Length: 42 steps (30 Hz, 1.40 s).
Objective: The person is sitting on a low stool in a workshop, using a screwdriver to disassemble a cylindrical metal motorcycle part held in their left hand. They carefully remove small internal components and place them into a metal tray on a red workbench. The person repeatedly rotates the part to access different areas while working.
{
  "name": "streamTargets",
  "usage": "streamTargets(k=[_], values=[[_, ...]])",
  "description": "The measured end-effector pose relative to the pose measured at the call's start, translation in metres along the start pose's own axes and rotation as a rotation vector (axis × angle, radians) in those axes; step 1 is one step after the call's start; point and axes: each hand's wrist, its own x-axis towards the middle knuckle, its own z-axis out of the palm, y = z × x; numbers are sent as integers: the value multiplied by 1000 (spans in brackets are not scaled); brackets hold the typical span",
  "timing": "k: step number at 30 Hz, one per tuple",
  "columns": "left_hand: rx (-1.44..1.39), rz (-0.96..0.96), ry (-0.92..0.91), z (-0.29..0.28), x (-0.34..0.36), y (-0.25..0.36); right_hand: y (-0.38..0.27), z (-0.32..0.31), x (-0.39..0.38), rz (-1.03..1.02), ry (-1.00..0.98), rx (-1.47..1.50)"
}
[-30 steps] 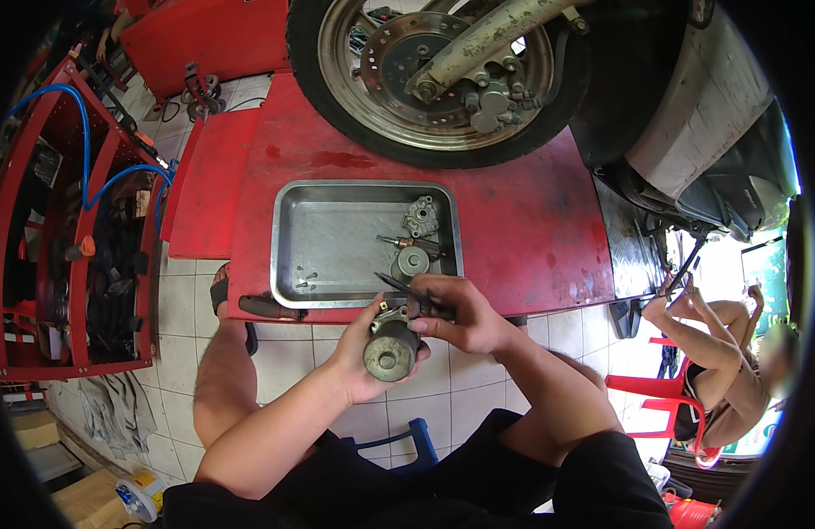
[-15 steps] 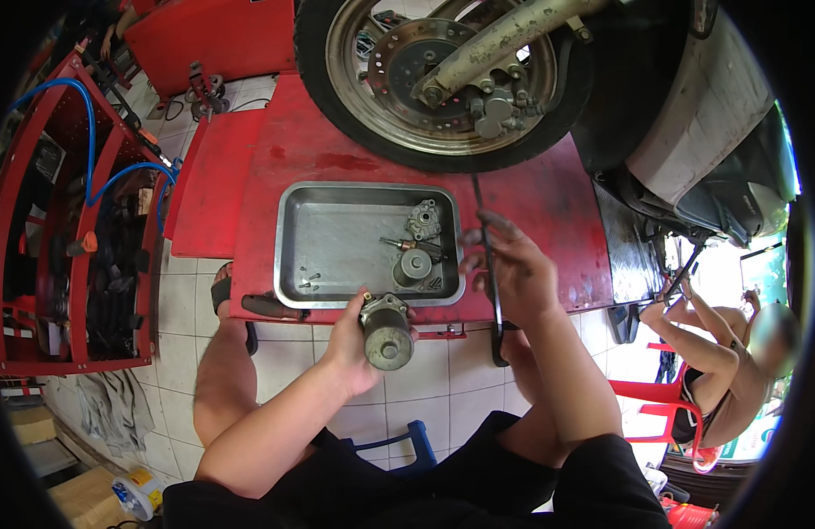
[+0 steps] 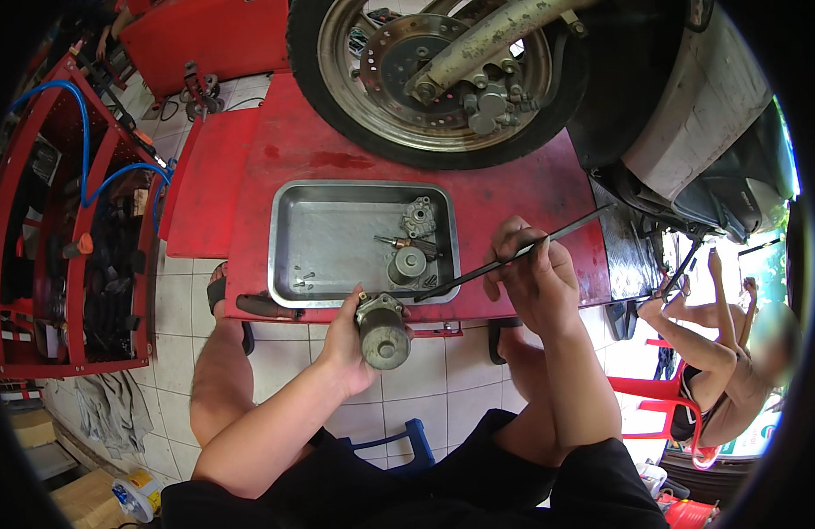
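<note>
My left hand (image 3: 338,342) is wrapped round a grimy cylindrical metal motor (image 3: 385,339), held just off the near edge of a red bench. Its flanged end points away from me. In my right hand (image 3: 541,282) is a long, thin, dark bar (image 3: 582,223), gripped near its middle and slanting from upper right down to lower left. The bar's lower tip lies close to the motor's flange; I cannot tell whether they touch. Beyond my hands, a steel tray (image 3: 276,231) holds a round metal part (image 3: 407,264), a cast housing (image 3: 419,217), a shaft-like part (image 3: 393,241) and several small screws (image 3: 307,280).
A motorcycle front wheel (image 3: 323,110) stands on the red bench (image 3: 240,194) behind the tray. A dark-handled tool (image 3: 264,307) lies at the bench's near edge. Red shelving (image 3: 68,264) with a blue hose (image 3: 90,150) is on the left. At right, a person (image 3: 733,361) sits on a red chair (image 3: 645,406).
My right hand has turned the bar from nearly upright to a slant, bringing its lower end toward the motor. The left hand still holds the motor in almost the same place.
</note>
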Motion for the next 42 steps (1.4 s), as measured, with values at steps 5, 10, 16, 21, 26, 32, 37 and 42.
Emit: streamTargets(k=[5,10,16,21,26,32,37,42], values=[[11,44,-23,3,-3,-1,-10,13,-3,-32,-33,-378],[-38,40,-116,-4,-3,3,-16,35,-7,4,158,-554],[-15,48,-69,-1,-1,0,-14,1,-3,262,245,-273],[16,74,-28,1,-1,-1,-16,20,-4,118,170,168],[13,65,-6,6,-4,-1,-9,12,-14,-122,41,-505],[47,223,-17,-7,4,-5,-12,53,-14,-334,-48,-989],[-15,260,96,-2,4,-8,5,48,-21,-418,-104,-792],[-51,262,109,-10,9,-9,8,52,-23,-393,-173,-754]])
